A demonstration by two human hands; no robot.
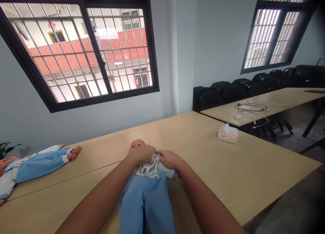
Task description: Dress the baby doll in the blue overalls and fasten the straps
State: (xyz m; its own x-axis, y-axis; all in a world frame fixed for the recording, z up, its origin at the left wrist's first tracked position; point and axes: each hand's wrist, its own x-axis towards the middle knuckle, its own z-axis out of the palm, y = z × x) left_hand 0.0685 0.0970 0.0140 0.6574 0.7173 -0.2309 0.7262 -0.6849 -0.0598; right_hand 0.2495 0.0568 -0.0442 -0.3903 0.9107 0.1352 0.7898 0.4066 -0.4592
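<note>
Presently, blue-and-white-clothed doll (144, 190) on pale wood-grain table (241, 166); right hand (170, 159) pinching doll's shoulder fabric (161, 164), left hand (145, 155) grip indeterminable. Behind table: pale-grey wall (166, 58), black-framed barred window (94, 48).

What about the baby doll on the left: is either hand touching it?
No: the left hand and right hand are at the upper body of the central baby doll.

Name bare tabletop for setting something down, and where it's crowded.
Bare: tabletop between right hand and tissue box, and between left forearm and farther doll. Crowded: nearer doll, at its upper body, with left hand there too.
</note>
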